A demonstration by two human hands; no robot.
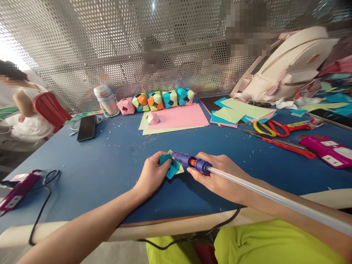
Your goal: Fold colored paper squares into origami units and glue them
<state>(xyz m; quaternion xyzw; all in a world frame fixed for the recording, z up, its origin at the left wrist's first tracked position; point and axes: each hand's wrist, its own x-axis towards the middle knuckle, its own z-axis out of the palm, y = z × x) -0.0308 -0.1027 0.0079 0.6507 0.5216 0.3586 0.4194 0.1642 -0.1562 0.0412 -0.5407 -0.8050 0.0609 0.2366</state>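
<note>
My left hand (153, 171) pinches a folded paper piece (173, 168) in blue and pale green, just above the blue table (115, 161). In my right hand (220, 172) is a purple hot glue gun (183, 158), its fingers wrapped round it. The gun's nozzle points left and meets the paper's upper edge; whether glue is coming out is too small to tell. A long clear glue stick (269, 190) runs out of the gun's back end, over my right forearm. Part of the gun's handle is hidden by my hand.
Folded paper balls (155, 101) line the back beside a bottle (106, 99). Coloured sheets (187, 116) lie before them. Scissors (275, 129), a utility knife (288, 146) and a purple power strip (326, 151) are at right. A phone (86, 128) and black cable (45, 198) lie left.
</note>
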